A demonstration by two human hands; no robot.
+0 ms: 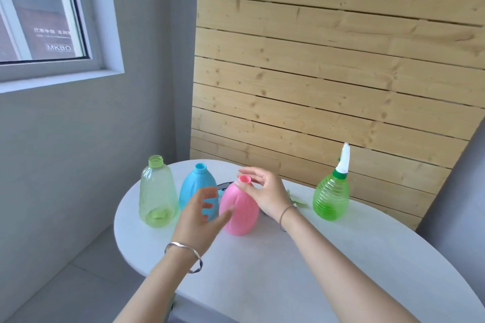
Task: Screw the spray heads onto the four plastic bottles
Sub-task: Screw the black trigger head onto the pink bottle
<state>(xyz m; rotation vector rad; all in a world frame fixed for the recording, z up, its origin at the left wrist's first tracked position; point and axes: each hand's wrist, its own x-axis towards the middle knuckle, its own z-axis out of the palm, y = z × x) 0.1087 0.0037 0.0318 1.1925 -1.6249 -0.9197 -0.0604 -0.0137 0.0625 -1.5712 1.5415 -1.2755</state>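
Observation:
Four plastic bottles stand on a white oval table (pixel 301 270). A pale green clear bottle (pixel 157 194) and a blue bottle (pixel 199 186) are at the left, both with bare necks. The pink bottle (pixel 240 211) stands in the middle, its neck bare. My right hand (pixel 265 191) hovers at the pink neck with fingers spread, holding nothing. My left hand (pixel 200 214) is open in front of the pink and blue bottles, fingertips near the pink body. A bright green ribbed bottle (pixel 331 198) at the right carries a white spray head (pixel 344 158).
Loose spray parts lie behind the pink bottle, mostly hidden by my right hand: a pale green piece (pixel 295 200) shows. A wooden slat wall (pixel 328 60) rises behind the table. A grey wall and window (pixel 39 8) are at the left. The table's left edge drops to the floor.

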